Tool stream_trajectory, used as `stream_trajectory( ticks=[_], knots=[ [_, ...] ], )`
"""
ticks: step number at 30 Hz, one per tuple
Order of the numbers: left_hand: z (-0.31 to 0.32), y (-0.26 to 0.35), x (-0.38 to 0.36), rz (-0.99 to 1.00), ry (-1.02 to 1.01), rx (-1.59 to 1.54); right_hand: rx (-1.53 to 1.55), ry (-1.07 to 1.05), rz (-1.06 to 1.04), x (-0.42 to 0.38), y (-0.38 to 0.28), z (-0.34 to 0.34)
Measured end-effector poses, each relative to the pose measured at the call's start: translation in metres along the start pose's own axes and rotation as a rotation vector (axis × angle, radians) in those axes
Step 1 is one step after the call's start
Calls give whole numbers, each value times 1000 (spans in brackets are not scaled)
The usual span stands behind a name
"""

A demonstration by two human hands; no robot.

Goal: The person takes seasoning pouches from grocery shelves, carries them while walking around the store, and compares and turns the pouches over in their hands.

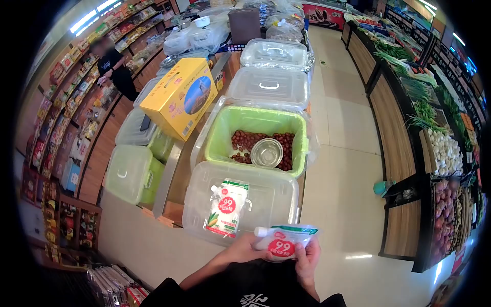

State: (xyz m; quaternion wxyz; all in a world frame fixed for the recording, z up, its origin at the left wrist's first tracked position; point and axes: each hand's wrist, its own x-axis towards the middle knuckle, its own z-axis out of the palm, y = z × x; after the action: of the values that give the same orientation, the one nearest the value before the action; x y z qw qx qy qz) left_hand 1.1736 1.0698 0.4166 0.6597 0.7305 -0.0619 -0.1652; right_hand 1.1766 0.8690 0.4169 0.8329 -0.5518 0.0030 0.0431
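Over the clear bin (276,202), both hands grip one spouted pouch (284,242): left hand (244,249) beneath, right hand (307,258) pinching its edge. Judging by this, inspection is underway; a second pouch (227,207) lies on the lid.

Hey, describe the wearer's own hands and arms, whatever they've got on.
Both forearms are bare, with no sleeves reaching the wrists. The left hand and right hand wear no gloves, and no rings or watch show. A black top with white print sits below.

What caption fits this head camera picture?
Both hands hold a spouted pouch above a lidded clear bin in a shop.
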Motion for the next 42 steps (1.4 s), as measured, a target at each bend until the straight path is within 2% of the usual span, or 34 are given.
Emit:
stream_trajectory(
  ticks=[1,2,5,9,12,15,16,18,20,23,27,29,33,37,40,42],
  knots=[
    [2,-1,-3,-14,12,15,-2,-16,-4,1,-2,1],
    [-1,-3,-4,-289,-62,170,-3,-30,-5,1,-4,3],
    [-4,7,-8,68,78,88,31,-105,52,1,-5,4],
    [-11,21,-17,30,118,61,267,-259,114,2,3,12],
    [-8,18,-25,81,269,104,-216,-494,228,-5,18,-3],
    [-16,27,-31,128,285,115,-229,-432,154,-5,3,22],
    [-19,34,-39,16,338,78,-299,-480,135,-4,-2,27],
    [-23,33,-53,84,419,15,-438,-593,89,1,-10,37],
    [-26,40,-70,104,512,-57,-391,-619,-41,1,-17,55],
    [-32,58,-91,267,475,-143,-348,-669,-168,1,-30,79],
    [-45,42,-119,218,409,-14,-367,-718,-241,-1,-33,97],
    [-40,40,-129,244,446,-91,-364,-742,-258,-4,-33,103],
    [-28,49,-137,410,578,-142,-316,-801,-206,-16,-32,110],
    [-27,49,-163,265,590,88,-297,-842,-64,-28,-26,113],
    [-21,56,-176,226,648,196,-213,-1042,165,-30,-30,111],
    [-13,55,-182,260,656,241,-203,-997,104,-40,-30,110]
  ],
)
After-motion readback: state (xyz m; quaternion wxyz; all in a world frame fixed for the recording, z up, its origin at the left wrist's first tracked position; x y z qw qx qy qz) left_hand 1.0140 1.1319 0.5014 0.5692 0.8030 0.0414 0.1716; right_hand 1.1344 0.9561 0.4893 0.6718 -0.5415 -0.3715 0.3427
